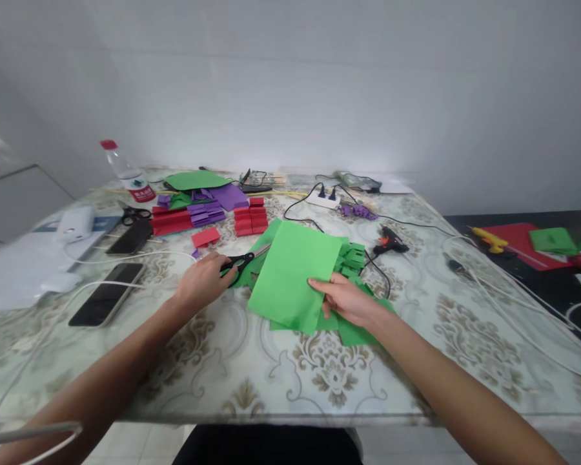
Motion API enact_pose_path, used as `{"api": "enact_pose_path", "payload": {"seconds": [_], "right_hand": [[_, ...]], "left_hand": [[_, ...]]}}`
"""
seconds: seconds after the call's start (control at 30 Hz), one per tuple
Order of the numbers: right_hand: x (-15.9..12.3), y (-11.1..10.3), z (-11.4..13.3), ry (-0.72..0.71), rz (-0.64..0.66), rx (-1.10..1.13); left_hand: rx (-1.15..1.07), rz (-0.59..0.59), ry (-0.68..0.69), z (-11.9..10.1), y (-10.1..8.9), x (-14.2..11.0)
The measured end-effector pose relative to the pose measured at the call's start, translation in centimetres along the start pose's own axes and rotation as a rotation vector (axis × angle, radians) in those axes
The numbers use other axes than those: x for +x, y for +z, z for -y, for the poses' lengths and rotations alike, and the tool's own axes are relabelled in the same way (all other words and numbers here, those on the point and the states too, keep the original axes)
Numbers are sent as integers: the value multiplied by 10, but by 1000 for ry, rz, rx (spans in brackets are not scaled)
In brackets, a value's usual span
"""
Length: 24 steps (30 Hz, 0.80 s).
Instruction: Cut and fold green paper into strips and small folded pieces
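A sheet of bright green paper point(295, 274) is pinched at its right edge by my right hand point(346, 298), thumb on top. At the left, my left hand point(206, 281) has its fingers closed about the handles of black scissors point(242, 260), whose blades point toward the back right. Beneath the held sheet lie more green paper pieces point(348, 330), partly hidden by it. Green strips cut like fringe point(352, 257) show past its right edge. Small red paper point(206, 237) and folded red strips point(250, 218) lie beyond the scissors.
Two phones point(107, 296) and a white cable lie at the left, near a bottle point(128, 173). Purple paper point(230, 196) is piled at the back. A power strip point(323, 197) and a black glue gun point(390, 241) with cords sit at the right.
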State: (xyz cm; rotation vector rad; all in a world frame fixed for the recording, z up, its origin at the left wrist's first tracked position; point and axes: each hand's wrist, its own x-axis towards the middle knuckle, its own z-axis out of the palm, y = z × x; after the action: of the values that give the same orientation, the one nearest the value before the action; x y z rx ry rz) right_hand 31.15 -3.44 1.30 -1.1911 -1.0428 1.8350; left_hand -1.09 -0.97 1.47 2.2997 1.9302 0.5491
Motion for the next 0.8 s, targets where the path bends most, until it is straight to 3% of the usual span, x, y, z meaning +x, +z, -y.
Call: {"api": "enact_pose_path", "payload": {"seconds": [0.23, 0.4, 0.63, 0.8], "right_hand": [[-3, 7, -5, -14, 65, -99], [2, 7, -14, -37, 93, -176], [9, 7, -14, -153, 1, -200], [15, 2, -11, -273, -108, -175]], "left_hand": [[-258, -23, 34, -16, -11, -2], [-605, 155, 118, -41, -3, -11], [-885, 351, 147, -64, 2, 6], [-896, 363, 143, -70, -2, 21]]}}
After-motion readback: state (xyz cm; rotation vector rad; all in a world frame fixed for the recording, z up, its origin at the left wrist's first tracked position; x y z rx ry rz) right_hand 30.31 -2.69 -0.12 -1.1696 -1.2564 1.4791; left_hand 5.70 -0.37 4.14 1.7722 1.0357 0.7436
